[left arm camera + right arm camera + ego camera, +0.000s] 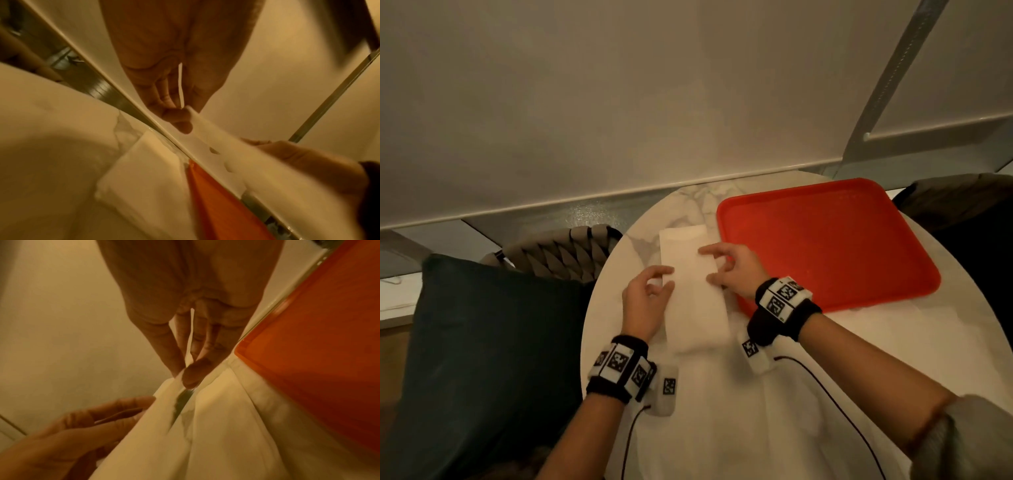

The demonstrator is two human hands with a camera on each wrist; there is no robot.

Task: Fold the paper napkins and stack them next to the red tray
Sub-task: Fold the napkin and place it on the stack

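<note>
Napkin (693,294), folded into a long strip, is pinched at its edges by left hand (643,301) and right hand (736,270) beside the red tray (825,240) on the tabletop (825,359); no readable writing.

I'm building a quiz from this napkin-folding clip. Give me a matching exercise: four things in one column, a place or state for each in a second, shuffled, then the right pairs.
Things
1. red tray
2. paper napkin
3. left hand
4. right hand

Places or states
A. pinches the strip's left edge
B. long white strip held between both hands
C. lies bare on the right side of the round marble table
D. holds the strip's right edge, beside the tray's rim

Pairs: 1-C, 2-B, 3-A, 4-D
</note>
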